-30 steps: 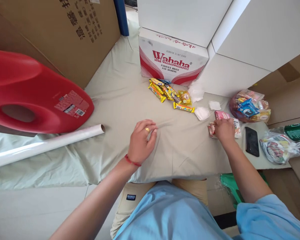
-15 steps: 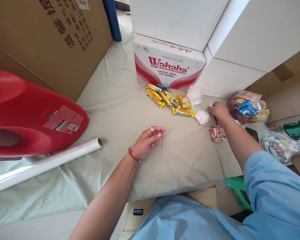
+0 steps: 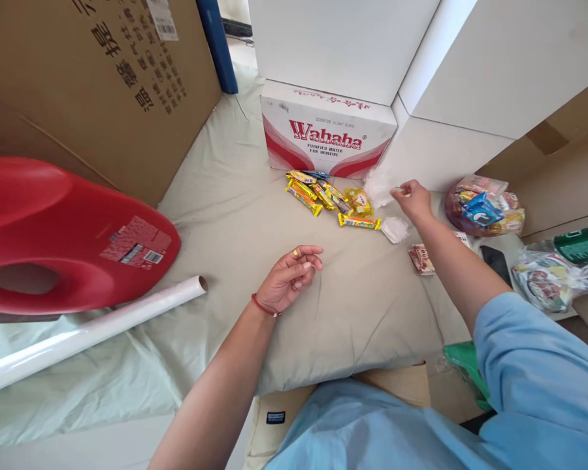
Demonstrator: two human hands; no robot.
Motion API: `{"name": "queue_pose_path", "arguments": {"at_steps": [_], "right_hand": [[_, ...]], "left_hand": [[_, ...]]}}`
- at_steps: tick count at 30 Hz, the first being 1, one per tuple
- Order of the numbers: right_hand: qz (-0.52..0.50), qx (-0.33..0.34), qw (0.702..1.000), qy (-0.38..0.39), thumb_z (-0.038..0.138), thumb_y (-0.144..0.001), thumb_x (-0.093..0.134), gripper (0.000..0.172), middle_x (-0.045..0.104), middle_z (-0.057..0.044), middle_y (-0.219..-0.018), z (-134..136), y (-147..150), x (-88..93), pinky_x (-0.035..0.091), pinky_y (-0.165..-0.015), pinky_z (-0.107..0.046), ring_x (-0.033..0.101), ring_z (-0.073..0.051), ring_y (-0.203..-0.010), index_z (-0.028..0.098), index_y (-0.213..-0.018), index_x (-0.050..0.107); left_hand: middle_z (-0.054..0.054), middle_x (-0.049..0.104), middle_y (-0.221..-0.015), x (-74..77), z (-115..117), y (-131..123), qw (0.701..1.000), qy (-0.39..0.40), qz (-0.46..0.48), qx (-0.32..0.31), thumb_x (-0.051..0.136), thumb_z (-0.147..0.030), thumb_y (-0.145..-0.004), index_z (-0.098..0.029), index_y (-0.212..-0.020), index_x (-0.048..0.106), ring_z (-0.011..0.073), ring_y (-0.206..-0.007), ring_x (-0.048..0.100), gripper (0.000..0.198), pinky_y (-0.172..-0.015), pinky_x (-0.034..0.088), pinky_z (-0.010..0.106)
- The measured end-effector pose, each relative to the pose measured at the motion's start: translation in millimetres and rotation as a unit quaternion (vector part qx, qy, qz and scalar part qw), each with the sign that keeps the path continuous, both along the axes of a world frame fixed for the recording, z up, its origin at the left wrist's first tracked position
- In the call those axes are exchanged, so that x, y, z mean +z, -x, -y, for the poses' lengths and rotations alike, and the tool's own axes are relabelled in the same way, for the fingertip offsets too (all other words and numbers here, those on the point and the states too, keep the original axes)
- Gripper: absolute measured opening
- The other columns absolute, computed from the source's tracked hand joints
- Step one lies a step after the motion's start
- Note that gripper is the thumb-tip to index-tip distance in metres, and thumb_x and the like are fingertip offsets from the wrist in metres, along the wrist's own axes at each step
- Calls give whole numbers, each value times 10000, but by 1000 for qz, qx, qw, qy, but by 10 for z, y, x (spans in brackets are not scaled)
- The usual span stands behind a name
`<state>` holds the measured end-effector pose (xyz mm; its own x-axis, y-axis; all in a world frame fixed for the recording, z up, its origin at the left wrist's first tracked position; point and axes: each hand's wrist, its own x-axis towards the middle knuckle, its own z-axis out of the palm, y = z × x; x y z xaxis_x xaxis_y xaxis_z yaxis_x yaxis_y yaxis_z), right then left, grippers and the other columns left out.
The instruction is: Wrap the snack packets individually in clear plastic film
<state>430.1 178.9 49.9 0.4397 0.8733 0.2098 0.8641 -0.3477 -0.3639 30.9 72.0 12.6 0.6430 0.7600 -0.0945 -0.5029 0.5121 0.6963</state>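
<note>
My left hand (image 3: 291, 277) rests palm inward over the cloth-covered surface (image 3: 362, 307), fingers loosely curled and apart, with nothing in them. Toward the back right, my right hand (image 3: 414, 199) pinches its thumb and fingers together; a small whitish bit shows at the tips, too small to name. Just left of those fingertips is a crumpled white bundle (image 3: 379, 186). Below it lies a white packet (image 3: 396, 230). Yellow-wrapped snack bars (image 3: 304, 198) are piled in front of the Wahaba-style carton's base, beside a yellow snack packet (image 3: 359, 201). Red-and-white snack packets (image 3: 421, 259) lie under my right forearm, partly hidden.
A white and red Wahaha water carton (image 3: 328, 134) stands against white cabinets (image 3: 347, 46). On the right are a round container of snacks (image 3: 485, 205), a black phone (image 3: 496, 264) and a bagged bundle (image 3: 543, 281). Leftward sit a red jug (image 3: 78, 241), a white roll (image 3: 102, 333) and a cardboard box (image 3: 176, 130).
My right hand has moved left and back, away from the red-and-white packets toward the crumpled white bundle. My left hand has stayed almost in place. The view has shifted slightly.
</note>
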Motion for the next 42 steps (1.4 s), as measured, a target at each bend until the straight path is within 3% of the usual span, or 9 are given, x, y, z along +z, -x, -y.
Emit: {"name": "queue_pose_path", "arguments": {"at_steps": [5, 9, 15, 18, 21, 24, 30, 38, 42], "right_hand": [[-73, -34, 995, -60, 277, -832, 651, 91, 723, -76, -874, -107, 185, -68, 472, -779, -311, 590, -187, -794, 194, -814, 616], [-177, -11, 969, -173, 286, -850, 648, 127, 649, -13, -779, 167, 335, 91, 452, -662, -274, 547, -146, -686, 220, -799, 552], [-606, 107, 778, -127, 292, -737, 841, 338, 604, 60, -704, 785, 777, 399, 252, -421, -172, 380, -38, -447, 223, -824, 521], [-720, 101, 683, -74, 284, -686, 917, 417, 519, 108, -621, 1028, 1079, 384, 179, -374, -145, 244, -1, -390, 215, -816, 528], [-768, 96, 632, -26, 326, -661, 956, 462, 475, 124, -589, 1211, 1439, 246, 160, -350, -136, 198, 8, -378, 213, -819, 536], [-776, 86, 625, 1, 393, -613, 988, 535, 512, 108, -616, 1322, 1753, 75, 185, -351, -130, 266, 10, -390, 208, -792, 519], [-726, 31, 679, -102, 427, -623, 959, 543, 586, 84, -692, 1364, 1858, -74, 263, -373, -133, 397, -16, -442, 227, -818, 494], [-698, -14, 686, -204, 379, -617, 972, 556, 573, 91, -679, 1534, 1555, 1, 285, -373, -115, 401, -3, -445, 217, -780, 466], [-727, 3, 673, -134, 365, -640, 961, 527, 493, 106, -598, 1676, 1503, 33, 217, -331, -135, 299, -3, -386, 221, -770, 471]], "left_hand": [[41, 709, -928, -1, -13, 33, 999, -12, -11, 28, 862, -285, -761, -164, -1155, 739, 13, -506, 354, 430, -453, 257, 191], [29, 698, -930, 17, -13, 44, 999, -8, -9, 40, 857, -275, -769, -173, -1151, 734, 13, -515, 363, 415, -450, 273, 186], [25, 685, -950, 23, 17, 2, 999, -17, -17, 33, 874, -310, -777, -185, -1147, 724, 19, -528, 404, 418, -424, 266, 178], [49, 683, -1121, 33, 36, -34, 997, -13, -44, 54, 887, -394, -786, -233, -1215, 685, 46, -637, 527, 500, -425, 294, 160], [70, 647, -1292, 39, 43, -57, 996, -9, -44, 71, 924, -538, -710, -312, -1381, 580, 81, -758, 607, 787, -402, 284, 150], [31, 679, -1093, 31, 47, -76, 998, -6, -37, 48, 953, -611, -615, -288, -1379, 568, 73, -661, 576, 914, -376, 228, 168], [-79, 562, -684, -14, 53, -138, 982, -29, -151, 108, 988, -435, -607, -182, -848, 586, 16, -478, 416, 533, -441, 254, 178], [-20, 665, -781, 53, 73, -138, 982, -48, -179, 35, 870, -323, -662, -167, -833, 627, 36, -500, 484, 336, -461, 306, 190], [-39, 622, -604, 68, 97, -105, 986, -51, -157, 5, 685, -624, -865, -177, -1067, 678, 59, -393, 361, 491, -387, 198, 214]]}}
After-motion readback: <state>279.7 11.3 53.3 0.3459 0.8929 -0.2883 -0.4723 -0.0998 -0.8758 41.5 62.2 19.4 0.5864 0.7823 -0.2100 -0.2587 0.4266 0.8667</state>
